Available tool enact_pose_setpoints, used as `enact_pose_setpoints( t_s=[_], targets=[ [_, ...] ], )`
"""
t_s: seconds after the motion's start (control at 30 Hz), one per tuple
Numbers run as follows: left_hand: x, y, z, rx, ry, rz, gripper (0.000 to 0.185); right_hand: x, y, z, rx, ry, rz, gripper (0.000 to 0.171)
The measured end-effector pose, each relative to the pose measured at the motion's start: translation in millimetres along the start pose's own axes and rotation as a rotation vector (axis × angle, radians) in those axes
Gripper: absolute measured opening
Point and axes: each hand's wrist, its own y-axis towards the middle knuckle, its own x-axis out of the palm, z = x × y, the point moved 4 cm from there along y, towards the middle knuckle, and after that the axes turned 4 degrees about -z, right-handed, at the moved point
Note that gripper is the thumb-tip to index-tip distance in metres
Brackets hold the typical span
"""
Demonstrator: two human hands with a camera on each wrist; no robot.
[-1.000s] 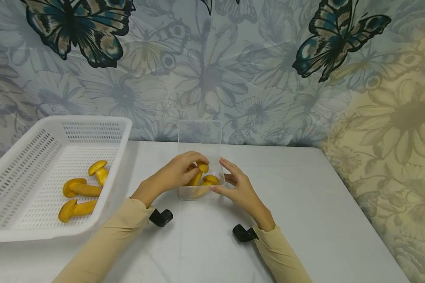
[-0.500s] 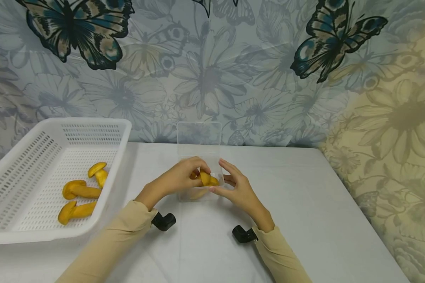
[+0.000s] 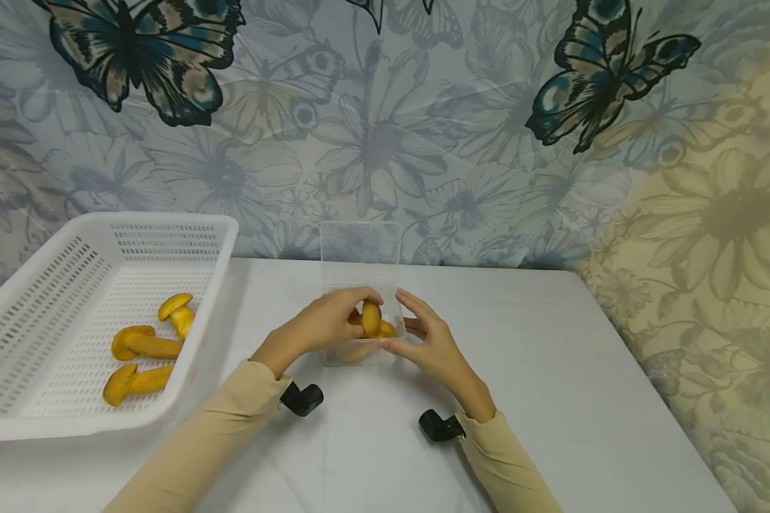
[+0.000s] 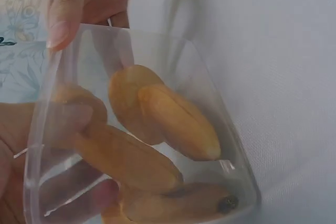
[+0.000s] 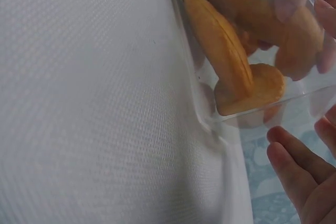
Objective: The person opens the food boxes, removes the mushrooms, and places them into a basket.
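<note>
A clear plastic box (image 3: 340, 354) stands mid-table with its hinged lid (image 3: 361, 246) raised at the back. My left hand (image 3: 324, 324) reaches into it and holds a yellow-brown mushroom (image 3: 371, 318) by thumb and fingers, cap toward the right. Below lie other mushrooms, one with a pale stem (image 4: 181, 121) toward the wall and one with a dark stem end (image 4: 173, 203). My right hand (image 3: 433, 342) grips the box's right side, its thumb at the front rim and its fingers along the side wall. The left fingers partly hide the box's contents.
To the left stands a white perforated basket (image 3: 221, 285) with three mushrooms (image 3: 146, 345) inside. A white cloth covers the table (image 3: 520, 356). Behind its far edge hangs a fabric backdrop (image 3: 385, 142) with butterflies and flowers. Small black cameras (image 3: 303, 400) sit on both wrists.
My left hand has moved slightly right and down into the box, and the mushroom it holds has lowered and turned. The right hand stays in place on the box.
</note>
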Motion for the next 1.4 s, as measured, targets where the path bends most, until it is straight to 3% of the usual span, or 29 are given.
enact_pose_setpoints(
  t_s=[0.13, 0.27, 0.67, 0.83, 1.17, 1.4],
  targets=[
    [-4.8, -4.8, -1.8, 0.037, -0.124, -0.001, 0.047, 1, 0, 0, 0.002, -0.006, 0.0, 0.085],
    [-13.0, -10.2, 3.1, 0.071, -0.148, 0.018, 0.048, 0, -1, 1, 0.018, -0.008, 0.0, 0.086],
    [-48.8, -35.8, 19.2, 0.105, -0.046, 0.129, 0.048, 0, -1, 0, 0.017, -0.003, 0.007, 0.085],
    [-62.4, -49.0, 21.6, 0.087, -0.003, 0.152, 0.048, 0, -1, 0, 0.028, -0.006, 0.008, 0.085],
    [-84.7, -78.4, 15.2, 0.043, 0.132, 0.183, 0.048, -1, 0, 1, 0.032, -0.007, 0.011, 0.086],
    [-101.2, -111.0, 8.4, 0.002, 0.194, 0.236, 0.047, 0, 0, 2, 0.043, -0.02, 0.01, 0.086]
  ],
)
